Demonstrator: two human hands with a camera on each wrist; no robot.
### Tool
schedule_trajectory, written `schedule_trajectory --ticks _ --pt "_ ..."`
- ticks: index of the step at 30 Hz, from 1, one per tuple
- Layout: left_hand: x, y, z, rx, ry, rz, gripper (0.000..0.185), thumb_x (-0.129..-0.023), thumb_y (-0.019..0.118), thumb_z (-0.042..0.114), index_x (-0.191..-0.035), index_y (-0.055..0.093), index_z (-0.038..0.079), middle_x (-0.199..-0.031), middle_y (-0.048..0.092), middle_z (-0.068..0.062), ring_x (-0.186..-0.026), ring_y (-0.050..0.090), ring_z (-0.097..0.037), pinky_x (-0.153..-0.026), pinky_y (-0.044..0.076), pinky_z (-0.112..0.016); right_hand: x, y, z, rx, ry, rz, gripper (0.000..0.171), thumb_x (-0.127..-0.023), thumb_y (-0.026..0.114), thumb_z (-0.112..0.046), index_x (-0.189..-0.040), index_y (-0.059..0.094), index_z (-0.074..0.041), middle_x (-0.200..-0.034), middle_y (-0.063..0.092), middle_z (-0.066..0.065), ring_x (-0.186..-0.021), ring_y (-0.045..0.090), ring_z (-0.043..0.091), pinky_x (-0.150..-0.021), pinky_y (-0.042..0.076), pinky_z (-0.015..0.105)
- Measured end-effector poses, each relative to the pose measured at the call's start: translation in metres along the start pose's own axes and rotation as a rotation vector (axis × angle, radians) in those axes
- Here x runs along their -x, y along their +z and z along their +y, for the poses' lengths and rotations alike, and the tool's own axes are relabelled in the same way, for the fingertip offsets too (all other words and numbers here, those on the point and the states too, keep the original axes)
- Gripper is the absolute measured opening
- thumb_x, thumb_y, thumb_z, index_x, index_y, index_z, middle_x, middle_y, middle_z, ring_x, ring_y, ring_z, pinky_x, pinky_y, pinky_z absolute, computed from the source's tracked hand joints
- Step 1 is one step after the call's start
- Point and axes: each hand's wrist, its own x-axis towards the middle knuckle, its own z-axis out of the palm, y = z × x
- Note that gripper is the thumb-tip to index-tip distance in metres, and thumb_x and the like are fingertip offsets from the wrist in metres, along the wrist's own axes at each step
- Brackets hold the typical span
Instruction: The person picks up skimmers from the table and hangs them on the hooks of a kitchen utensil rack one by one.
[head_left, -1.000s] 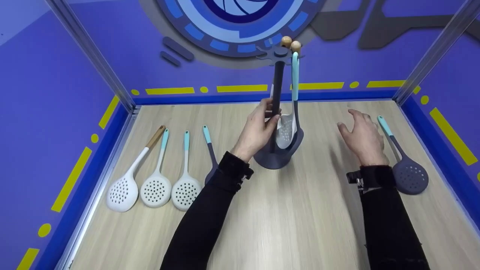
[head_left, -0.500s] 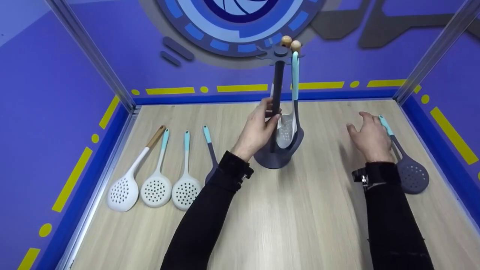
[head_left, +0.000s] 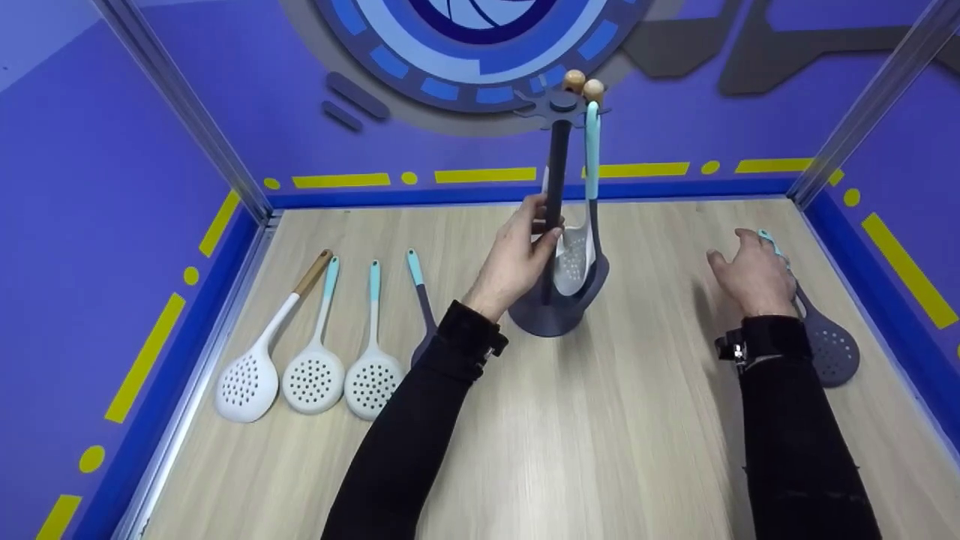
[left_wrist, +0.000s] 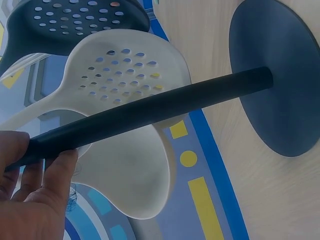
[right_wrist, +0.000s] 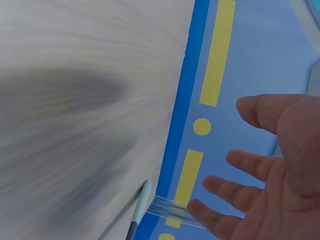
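A dark utensil stand (head_left: 556, 165) rises from its round base (head_left: 551, 319) at the table's middle. My left hand (head_left: 534, 232) grips the stand's pole (left_wrist: 150, 112) about halfway up. A white slotted skimmer (head_left: 571, 262) and a teal-handled one (head_left: 592, 150) hang from the top rack; their heads (left_wrist: 125, 70) sit behind the pole. My right hand (head_left: 750, 274) hovers with fingers spread (right_wrist: 265, 170) just over the teal handle of a dark skimmer (head_left: 829, 345) lying at the right. It holds nothing; the handle tip (right_wrist: 141, 200) lies apart from the palm.
Three white skimmers (head_left: 311, 379) and a dark one (head_left: 420, 300) lie in a row at the left of the wooden table (head_left: 600, 450). Blue walls and metal corner posts (head_left: 862, 112) close the table in on three sides.
My right hand has moved right and away from the stand, coming over the dark skimmer's handle. The left hand and the stand have stayed put.
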Motion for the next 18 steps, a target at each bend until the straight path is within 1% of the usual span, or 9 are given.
schedule_trajectory --ticks 5,11,18 --pt "-0.001 0.000 -0.001 -0.016 0.008 0.003 0.040 -0.107 0.058 0.014 -0.145 0.046 0.010 -0.125 0.066 -0.005 -0.115 0.070 -0.016 -0.100 0.055 -0.020 -0.001 -0.003 0.005 0.003 0.027 -0.029 0.086 -0.104 0.046 -0.058 -0.166 0.018 -0.005 -0.167 0.019 0.035 -0.142 0.025 0.068 -0.104 0.027 0.086" --pt "-0.001 -0.001 -0.001 -0.013 0.011 0.000 0.041 -0.107 0.058 0.014 -0.146 0.046 0.010 -0.125 0.066 -0.006 -0.115 0.070 -0.016 -0.100 0.055 -0.020 -0.004 -0.005 0.010 0.005 0.058 -0.055 0.087 -0.104 0.045 -0.057 -0.166 0.016 -0.003 -0.165 0.018 0.038 -0.142 0.023 0.069 -0.104 0.027 0.086" --pt "-0.001 -0.001 -0.002 -0.005 0.018 -0.002 0.042 -0.107 0.059 0.013 -0.147 0.046 0.010 -0.125 0.066 -0.007 -0.115 0.070 -0.017 -0.099 0.056 -0.021 -0.007 -0.004 0.020 -0.004 0.099 -0.086 0.088 -0.105 0.044 -0.056 -0.167 0.011 -0.003 -0.166 0.013 0.039 -0.142 0.021 0.071 -0.106 0.025 0.086"
